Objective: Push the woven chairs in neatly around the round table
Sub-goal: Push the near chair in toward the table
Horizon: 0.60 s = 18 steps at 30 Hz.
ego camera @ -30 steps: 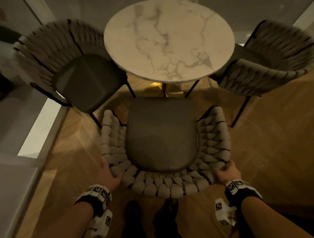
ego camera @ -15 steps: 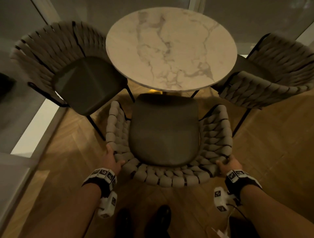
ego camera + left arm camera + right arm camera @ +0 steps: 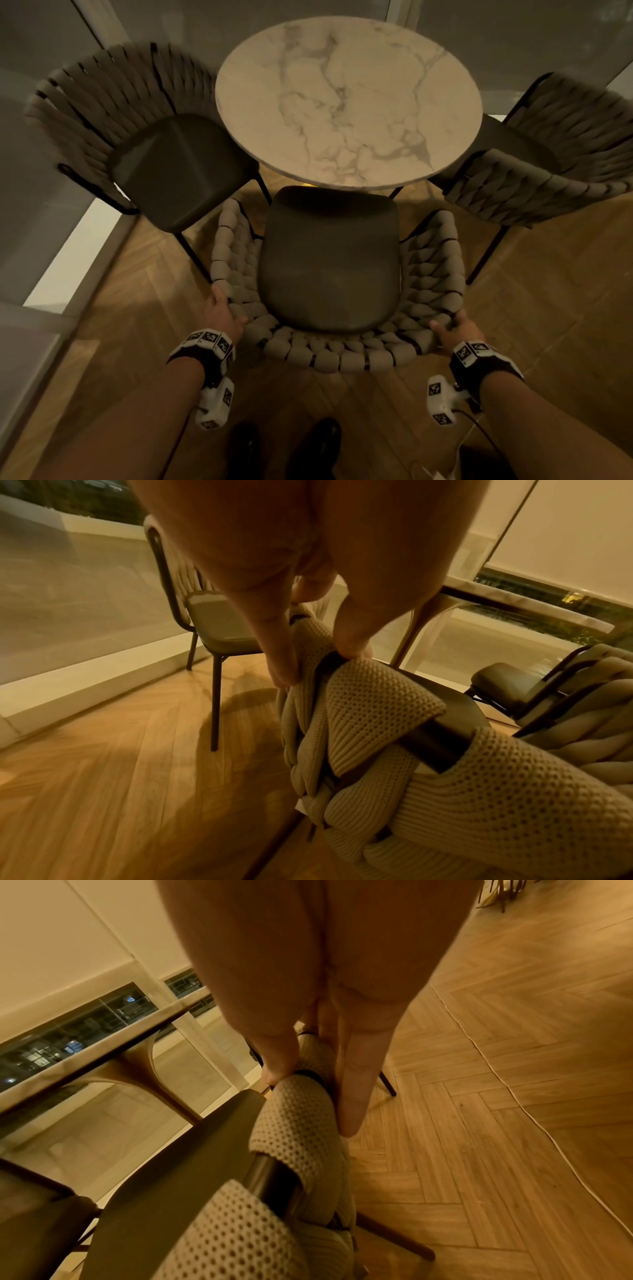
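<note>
At the near edge of the round marble table (image 3: 346, 102), the nearest woven chair (image 3: 329, 267) sits, its dark cushion tip under the top. Left hand (image 3: 221, 317) and right hand (image 3: 457, 330) each grip its chunky knitted rope rim. Two matching chairs flank it on herringbone wood floor (image 3: 548, 291).

Wood herringbone floor (image 3: 548, 325) w/ 3 woven chairs (image 3: 329, 260) round marble table (image 3: 349, 102).
</note>
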Tool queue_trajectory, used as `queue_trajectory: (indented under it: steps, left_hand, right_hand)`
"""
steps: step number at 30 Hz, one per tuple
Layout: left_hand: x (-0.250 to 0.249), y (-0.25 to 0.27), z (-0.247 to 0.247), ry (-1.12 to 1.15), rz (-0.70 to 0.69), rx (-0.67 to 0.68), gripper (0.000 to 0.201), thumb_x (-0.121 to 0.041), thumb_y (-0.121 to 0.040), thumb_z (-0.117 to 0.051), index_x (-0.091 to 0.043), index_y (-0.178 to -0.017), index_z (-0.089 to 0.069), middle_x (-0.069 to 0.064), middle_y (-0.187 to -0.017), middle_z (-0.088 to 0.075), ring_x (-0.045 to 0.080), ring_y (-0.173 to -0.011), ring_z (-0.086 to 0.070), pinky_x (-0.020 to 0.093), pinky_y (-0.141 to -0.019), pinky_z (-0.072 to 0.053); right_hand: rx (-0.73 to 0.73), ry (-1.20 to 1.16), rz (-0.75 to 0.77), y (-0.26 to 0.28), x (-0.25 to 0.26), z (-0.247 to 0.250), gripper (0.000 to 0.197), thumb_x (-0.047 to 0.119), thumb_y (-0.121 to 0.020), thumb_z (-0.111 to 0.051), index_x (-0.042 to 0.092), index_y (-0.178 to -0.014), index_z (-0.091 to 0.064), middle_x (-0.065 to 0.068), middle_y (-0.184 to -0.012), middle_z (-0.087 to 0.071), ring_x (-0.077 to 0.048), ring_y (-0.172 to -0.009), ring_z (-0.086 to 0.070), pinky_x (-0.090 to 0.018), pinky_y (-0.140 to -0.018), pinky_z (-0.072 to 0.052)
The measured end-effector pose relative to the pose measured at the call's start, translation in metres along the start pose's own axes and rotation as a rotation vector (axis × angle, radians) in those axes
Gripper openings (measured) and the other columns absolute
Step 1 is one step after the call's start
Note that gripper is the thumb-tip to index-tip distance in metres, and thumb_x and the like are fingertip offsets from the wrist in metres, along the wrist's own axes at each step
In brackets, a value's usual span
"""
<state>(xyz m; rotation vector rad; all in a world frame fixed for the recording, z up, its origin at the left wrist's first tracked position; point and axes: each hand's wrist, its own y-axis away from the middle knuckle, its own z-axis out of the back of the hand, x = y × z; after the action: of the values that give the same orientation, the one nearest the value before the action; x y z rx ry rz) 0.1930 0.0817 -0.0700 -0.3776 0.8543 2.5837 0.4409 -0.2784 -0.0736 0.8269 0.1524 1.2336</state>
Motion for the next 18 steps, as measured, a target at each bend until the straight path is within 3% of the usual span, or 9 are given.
queue_trajectory:
  steps: [3, 6, 9, 11, 14, 16, 18]
  left_hand:
    - [-0.002, 0.001, 0.003, -0.017, 0.014, 0.021, 0.098, -0.022, -0.088, -0.065, -0.010, -0.154, 0.006, 0.016, -0.161, -0.016, 0.037, -0.143, -0.031, 0.047, -0.115, -0.034]
    - [0.000, 0.001, 0.008, -0.016, 0.029, 0.046, 0.100, -0.024, -0.087, -0.067, -0.012, -0.154, 0.006, 0.017, -0.159, -0.020, 0.038, -0.142, -0.032, 0.048, -0.114, -0.036]
    - [0.005, 0.002, 0.017, -0.090, -0.009, 0.075, 0.099, -0.033, -0.087, -0.065, -0.013, -0.155, 0.004, 0.016, -0.158, -0.026, 0.036, -0.139, -0.037, 0.047, -0.112, -0.039]
    - [0.007, 0.002, 0.024, -0.135, -0.040, 0.074, 0.090, -0.037, -0.090, -0.059, -0.013, -0.155, -0.002, 0.016, -0.153, -0.035, 0.035, -0.133, -0.044, 0.044, -0.107, -0.043]
    - [0.019, -0.007, 0.031, -0.181, -0.102, 0.083, 0.069, -0.047, -0.090, -0.042, -0.014, -0.148, -0.025, 0.013, -0.136, -0.051, 0.030, -0.113, -0.057, 0.041, -0.093, -0.050]
    - [0.024, -0.009, 0.038, -0.220, -0.137, 0.118, 0.061, -0.048, -0.089, -0.037, -0.016, -0.141, -0.035, 0.012, -0.131, -0.056, 0.028, -0.106, -0.059, 0.041, -0.093, -0.050]
    - [0.020, -0.002, 0.053, -0.227, -0.161, 0.127, 0.054, -0.040, -0.095, -0.042, -0.016, -0.144, -0.038, 0.012, -0.136, -0.054, 0.029, -0.118, -0.056, 0.041, -0.102, -0.045]
  right_hand:
    - [0.037, 0.045, 0.007, 0.005, 0.004, 0.006, 0.063, 0.035, -0.086, -0.066, 0.014, -0.137, -0.035, -0.018, -0.120, -0.061, -0.038, -0.097, -0.065, -0.037, -0.056, -0.057]
    - [0.046, 0.087, 0.026, 0.012, 0.006, 0.011, 0.062, 0.039, -0.085, -0.066, 0.014, -0.134, -0.037, -0.016, -0.115, -0.063, -0.036, -0.089, -0.068, -0.041, -0.065, -0.060]
    - [0.019, 0.247, 0.090, 0.020, 0.006, 0.018, 0.063, 0.043, -0.085, -0.064, 0.013, -0.134, -0.041, -0.015, -0.117, -0.064, -0.034, -0.103, -0.063, -0.038, -0.081, -0.054]
    - [0.011, 0.319, 0.115, 0.027, 0.008, 0.022, 0.055, 0.046, -0.087, -0.058, 0.010, -0.128, -0.049, -0.014, -0.109, -0.066, -0.032, -0.097, -0.063, -0.034, -0.073, -0.048]
    - [-0.011, 0.421, 0.137, 0.037, 0.011, 0.025, 0.041, 0.046, -0.090, -0.050, 0.009, -0.106, -0.061, -0.005, -0.080, -0.060, -0.023, -0.072, -0.058, -0.032, -0.064, -0.048]
    - [-0.033, 0.470, 0.142, 0.045, 0.016, 0.025, 0.033, 0.043, -0.091, -0.048, 0.013, -0.100, -0.058, -0.004, -0.083, -0.059, -0.022, -0.072, -0.058, -0.033, -0.065, -0.051]
    - [-0.044, 0.491, 0.168, 0.054, 0.023, 0.023, 0.027, 0.040, -0.092, -0.047, 0.017, -0.101, -0.055, -0.007, -0.094, -0.062, -0.023, -0.077, -0.060, -0.033, -0.065, -0.051]
